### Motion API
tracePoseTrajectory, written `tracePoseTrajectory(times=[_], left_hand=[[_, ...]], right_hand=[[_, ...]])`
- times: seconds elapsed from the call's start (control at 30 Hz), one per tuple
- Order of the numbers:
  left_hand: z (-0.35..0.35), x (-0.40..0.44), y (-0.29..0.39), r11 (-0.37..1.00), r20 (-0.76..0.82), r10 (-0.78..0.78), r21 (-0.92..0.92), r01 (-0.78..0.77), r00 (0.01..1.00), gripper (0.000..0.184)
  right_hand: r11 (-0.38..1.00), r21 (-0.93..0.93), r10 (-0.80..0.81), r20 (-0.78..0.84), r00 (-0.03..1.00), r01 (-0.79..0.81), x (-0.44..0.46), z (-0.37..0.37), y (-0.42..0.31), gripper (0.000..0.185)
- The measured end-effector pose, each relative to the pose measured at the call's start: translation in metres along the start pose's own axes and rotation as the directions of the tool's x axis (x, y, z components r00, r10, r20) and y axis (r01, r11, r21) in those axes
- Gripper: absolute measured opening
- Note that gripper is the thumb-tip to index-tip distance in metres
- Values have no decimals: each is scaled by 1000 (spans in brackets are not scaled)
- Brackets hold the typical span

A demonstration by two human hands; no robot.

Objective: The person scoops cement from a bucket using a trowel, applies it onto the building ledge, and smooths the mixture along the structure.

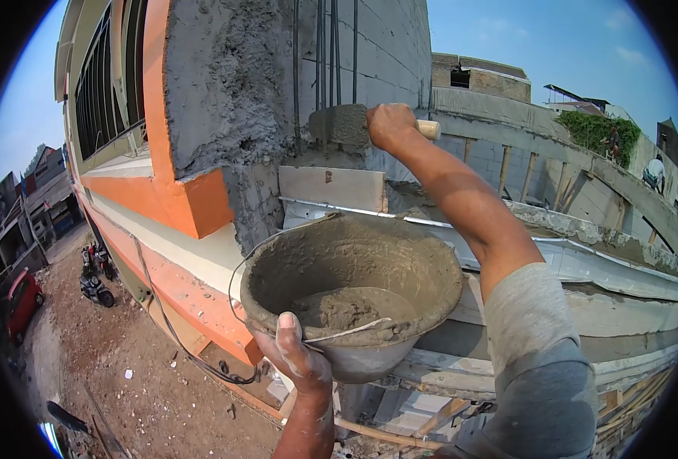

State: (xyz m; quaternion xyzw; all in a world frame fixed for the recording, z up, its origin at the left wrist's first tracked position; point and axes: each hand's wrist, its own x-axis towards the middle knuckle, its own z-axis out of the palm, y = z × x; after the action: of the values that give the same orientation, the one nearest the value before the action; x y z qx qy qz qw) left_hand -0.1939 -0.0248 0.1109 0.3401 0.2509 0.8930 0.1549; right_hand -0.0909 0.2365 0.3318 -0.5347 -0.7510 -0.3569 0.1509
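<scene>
My left hand (pixel 299 353) grips the near rim of a mortar bucket (pixel 377 356), its thumb over the edge by the wire handle. Wet grey mortar (pixel 350 307) lies in the bottom, and more is smeared over the inner wall. Beyond the bucket, my right hand (pixel 392 127) is closed around the wooden handle of a trowel (pixel 340 125). The mortar-coated blade points left, in front of upright steel bars (pixel 331 61) at the wall. Whether the blade touches the wall or bars I cannot tell. A pale flat board (pixel 333 188) stands on edge below the blade.
Rough grey masonry (pixel 239 84) rises beside an orange window frame (pixel 201 203) at left. A cable (pixel 147 275) hangs along the ledge. Far below lies dirt ground (pixel 155 382) with motorcycles (pixel 95 284) and a red car (pixel 24 304). A person (pixel 654 173) is in the distance at right.
</scene>
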Motion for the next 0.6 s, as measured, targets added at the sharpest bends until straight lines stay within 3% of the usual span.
tracePoseTrajectory(times=[0.3, 0.5, 0.6], left_hand=[[-8, 2, -15, 992, -39, -58, -116, 53, 998, 42], [0, 2, -8, 981, 43, -110, -156, 115, 993, 45], [8, 2, -5, 985, 56, -96, -139, 103, 994, 44]], right_hand=[[998, 64, 35, -89, 995, -29, -119, -42, 106, 18], [978, 206, 28, 1, 1000, -28, -226, -60, 145, 25], [979, 204, 37, -186, 982, 2, -260, -58, 149, 24]])
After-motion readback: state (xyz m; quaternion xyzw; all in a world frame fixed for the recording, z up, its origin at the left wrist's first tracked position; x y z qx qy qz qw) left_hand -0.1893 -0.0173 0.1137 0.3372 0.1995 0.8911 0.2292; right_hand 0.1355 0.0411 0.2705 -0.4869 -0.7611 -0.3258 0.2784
